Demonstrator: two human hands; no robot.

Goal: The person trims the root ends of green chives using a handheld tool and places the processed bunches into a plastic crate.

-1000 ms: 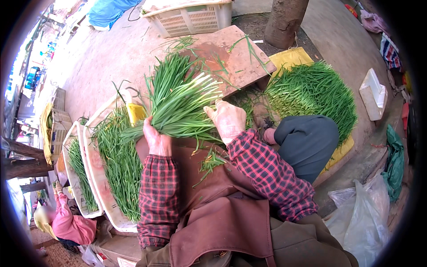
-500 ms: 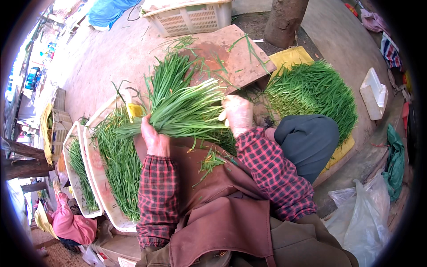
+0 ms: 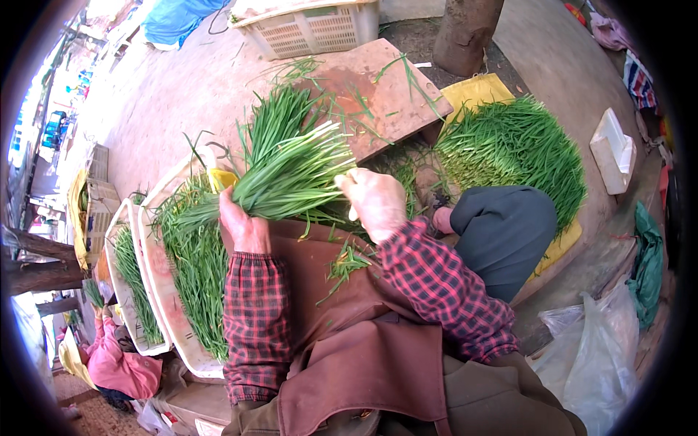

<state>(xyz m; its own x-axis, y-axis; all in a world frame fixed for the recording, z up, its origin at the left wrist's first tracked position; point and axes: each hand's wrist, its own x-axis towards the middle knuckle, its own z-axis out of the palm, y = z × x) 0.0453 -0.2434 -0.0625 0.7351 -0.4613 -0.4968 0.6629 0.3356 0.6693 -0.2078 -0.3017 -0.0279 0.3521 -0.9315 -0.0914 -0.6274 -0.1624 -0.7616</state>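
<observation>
My left hand [image 3: 243, 227] is wrapped round a bunch of garlic chives [image 3: 294, 178], its white stem ends pointing up and to the right. Beside those ends is my right hand [image 3: 374, 202], fingers pinched together; whatever they grip is too small to make out. Behind the held bunch, more chives [image 3: 275, 120] lie against a reddish-brown board [image 3: 392, 91]. Loose leaf scraps [image 3: 347, 263] rest on the brown apron [image 3: 313, 272] over my lap.
A big chive pile [image 3: 520, 149] lies on a yellow sack [image 3: 476, 89] at right, by my bent knee. White crates [image 3: 149, 265] with chives stand at left. A tree trunk [image 3: 469, 33] and a slatted crate [image 3: 309, 33] are ahead. A person in pink [image 3: 125, 363] works at lower left.
My left hand and the bunch have shifted slightly left and up. My right hand has moved left and down, along the stem ends. The person in pink now raises a green bunch.
</observation>
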